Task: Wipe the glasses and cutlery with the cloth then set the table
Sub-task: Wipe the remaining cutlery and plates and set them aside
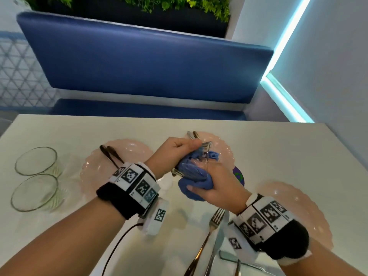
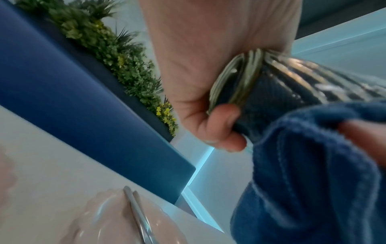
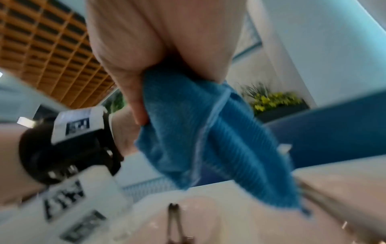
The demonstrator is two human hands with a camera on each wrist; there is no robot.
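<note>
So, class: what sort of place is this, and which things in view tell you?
Probably a restaurant or café booth: a blue padded bench faces a white table laid with pink plates, with a planter behind it.

Bright, even indoor light with a cool cast; a glowing cyan light strip (image 1: 286, 62) along the pale wall is the visible source. Soft, faint shadows lie on the glossy white table (image 1: 278, 156) beneath the forearms. The head view bows straight lines toward its edges. Both wrist views are motion-blurred: the ribbed blue cloth (image 3: 200, 135) smears, and the near skin is out of focus.
</note>
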